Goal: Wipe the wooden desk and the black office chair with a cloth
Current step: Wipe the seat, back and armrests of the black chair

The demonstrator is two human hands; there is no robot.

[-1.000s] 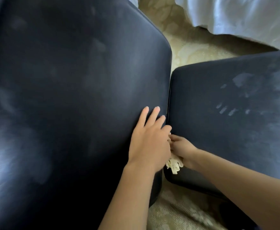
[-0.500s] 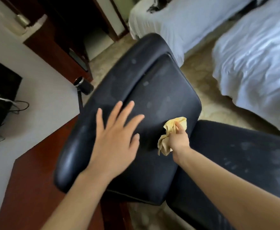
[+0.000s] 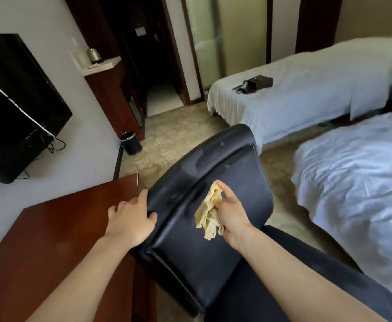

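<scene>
Near the middle of the view, the black office chair [image 3: 202, 263] stands with its backrest tilted and turned toward the camera, its padded front panel showing pale smudges and dull streaks. At the backrest's left edge, the left hand [image 3: 130, 219] has its grip clamped on the chair: the fingers wrap round the rim out of sight and the thumb lies on the front face. Over the front panel, the right hand [image 3: 232, 212] has its grip closed round a crumpled yellow cloth [image 3: 210, 217], with the forefinger stretched along the top of the bundle and loose folds hanging below the palm. Whether the cloth actually presses on the panel or hangs just off it cannot be told. The chair's seat [image 3: 294, 287] lies below and to the right, under the right forearm. Just left of the backrest sits the reddish wooden counter [image 3: 58, 240], its far corner almost touching the chair beside the left hand's fingers. Beyond it, a dark television [image 3: 16, 101] leans against the white wall with cables trailing beneath, and a small black bin [image 3: 131, 143] stands on the patterned carpet [image 3: 171, 135]. Farther back, a kettle [image 3: 93, 54] sits on a wooden cabinet. Two beds with white sheets fill the right side, the near bed [image 3: 353, 182] rumpled and the far bed [image 3: 306, 94] carrying a dark bag [image 3: 253, 84].
</scene>
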